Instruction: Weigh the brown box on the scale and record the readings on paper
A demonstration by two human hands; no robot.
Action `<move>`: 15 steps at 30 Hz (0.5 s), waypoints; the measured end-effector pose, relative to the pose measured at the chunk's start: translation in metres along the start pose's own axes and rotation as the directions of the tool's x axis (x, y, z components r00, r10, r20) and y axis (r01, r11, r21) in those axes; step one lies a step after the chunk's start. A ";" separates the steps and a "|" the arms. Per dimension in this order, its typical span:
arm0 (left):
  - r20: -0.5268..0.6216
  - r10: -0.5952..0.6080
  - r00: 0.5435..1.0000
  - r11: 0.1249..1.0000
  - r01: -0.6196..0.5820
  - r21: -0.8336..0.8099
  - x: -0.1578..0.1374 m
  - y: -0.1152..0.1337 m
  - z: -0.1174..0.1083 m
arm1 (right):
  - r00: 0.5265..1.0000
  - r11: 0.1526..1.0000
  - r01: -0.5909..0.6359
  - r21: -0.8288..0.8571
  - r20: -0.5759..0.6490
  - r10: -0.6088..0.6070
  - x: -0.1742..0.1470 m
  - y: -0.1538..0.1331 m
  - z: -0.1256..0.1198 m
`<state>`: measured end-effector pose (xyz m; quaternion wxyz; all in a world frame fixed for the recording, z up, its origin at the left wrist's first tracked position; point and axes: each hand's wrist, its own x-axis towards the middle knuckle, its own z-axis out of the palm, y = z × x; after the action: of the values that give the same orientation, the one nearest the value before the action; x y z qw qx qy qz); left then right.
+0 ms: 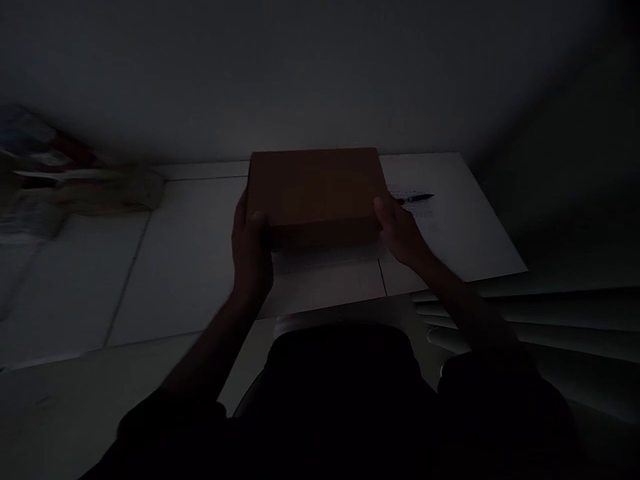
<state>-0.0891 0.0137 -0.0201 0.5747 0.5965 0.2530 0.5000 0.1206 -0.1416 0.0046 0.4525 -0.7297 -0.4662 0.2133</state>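
In dim light, a brown cardboard box (317, 187) is held between my two hands over a white table (190, 267). My left hand (251, 250) grips its left side, with the thumb at the near left corner. At the right side, my right hand (397, 227) grips the box with its thumb on the near right corner. The other fingers of both hands are mostly hidden behind the box. Just beyond my right hand, a dark pen (417, 198) lies on a sheet of paper with printing (423, 217).
A blurred pile of items (50, 147) and a brown package-like thing (125, 190) stand at the table's far left. A pale wall (310, 73) rises behind the table. Pale horizontal bars or folds (565, 313) lie to the right, below the table's edge.
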 end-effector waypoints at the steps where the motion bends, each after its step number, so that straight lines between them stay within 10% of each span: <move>1: 0.002 -0.001 1.000 1.000 0.001 -0.001 0.000 -0.001 0.000 | 1.000 1.000 0.002 -0.014 -0.005 -0.002 0.001 0.001 0.000; 15: -0.022 -0.005 1.000 0.992 0.008 0.129 -0.003 0.008 0.000 | 1.000 1.000 -0.014 -0.016 0.018 0.014 0.004 0.003 0.003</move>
<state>-0.0921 0.0092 -0.0135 0.5338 0.6261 0.2930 0.4871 0.1215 -0.1376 0.0013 0.4410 -0.7346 -0.4668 0.2192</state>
